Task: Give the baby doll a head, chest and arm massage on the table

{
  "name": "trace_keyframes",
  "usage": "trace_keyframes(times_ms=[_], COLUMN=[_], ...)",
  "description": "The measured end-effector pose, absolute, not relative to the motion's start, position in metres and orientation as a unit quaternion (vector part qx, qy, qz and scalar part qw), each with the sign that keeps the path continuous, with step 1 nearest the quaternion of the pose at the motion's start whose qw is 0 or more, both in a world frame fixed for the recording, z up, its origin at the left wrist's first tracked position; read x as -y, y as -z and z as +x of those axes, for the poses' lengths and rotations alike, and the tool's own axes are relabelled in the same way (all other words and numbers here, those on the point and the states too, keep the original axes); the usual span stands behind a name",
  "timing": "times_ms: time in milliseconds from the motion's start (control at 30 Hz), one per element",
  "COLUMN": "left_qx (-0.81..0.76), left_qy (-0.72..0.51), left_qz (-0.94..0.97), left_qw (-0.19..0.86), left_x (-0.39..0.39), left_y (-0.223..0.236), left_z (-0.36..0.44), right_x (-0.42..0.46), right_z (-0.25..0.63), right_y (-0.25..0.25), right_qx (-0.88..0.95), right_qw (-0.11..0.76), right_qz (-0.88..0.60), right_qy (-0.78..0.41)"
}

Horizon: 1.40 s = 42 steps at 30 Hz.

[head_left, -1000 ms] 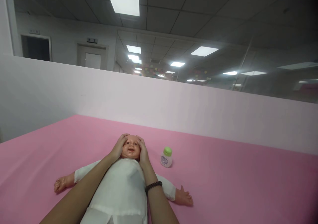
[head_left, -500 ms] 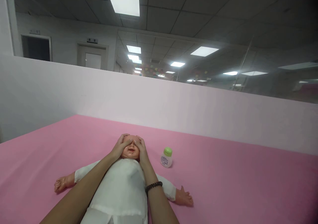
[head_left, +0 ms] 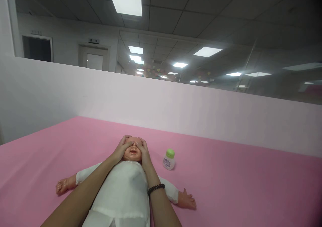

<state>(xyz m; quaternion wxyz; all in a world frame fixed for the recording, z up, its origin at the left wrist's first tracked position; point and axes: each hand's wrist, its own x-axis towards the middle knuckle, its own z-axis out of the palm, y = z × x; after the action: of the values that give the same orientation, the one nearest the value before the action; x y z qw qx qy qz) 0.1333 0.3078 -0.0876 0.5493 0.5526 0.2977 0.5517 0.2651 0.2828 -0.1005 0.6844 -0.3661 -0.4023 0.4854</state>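
Our thumbs (head_left: 129,144) now cover the doll's eyes; our left hand (head_left: 121,150) and right hand (head_left: 144,149), loosely open, cup its head (head_left: 133,155).

A white partition (head_left: 161,106) is bordering the pink tabletop (head_left: 238,180); ceiling panels (head_left: 125,0) are glowing beyond, above a pale door (head_left: 94,58).

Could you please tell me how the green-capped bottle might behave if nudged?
The bottle would probably hold its shape, its sides looking undented. Its rounded body might roll if tipped over, and the smooth green cap could feel slippery.
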Motion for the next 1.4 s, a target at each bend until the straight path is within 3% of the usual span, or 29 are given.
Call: trace_keyframes(times_ms=[1400], left_qx=[-0.318], left_qy=[-0.565], left_qz=[0.531], left_qw=[0.545], left_x=[-0.314], left_y=[0.09], left_z=[0.136], right_x=[-0.283], right_z=[0.264], right_y=[0.099], right_qx=[0.374], right_qw=[0.698], right_qz=[-0.338], right_qy=[-0.508])
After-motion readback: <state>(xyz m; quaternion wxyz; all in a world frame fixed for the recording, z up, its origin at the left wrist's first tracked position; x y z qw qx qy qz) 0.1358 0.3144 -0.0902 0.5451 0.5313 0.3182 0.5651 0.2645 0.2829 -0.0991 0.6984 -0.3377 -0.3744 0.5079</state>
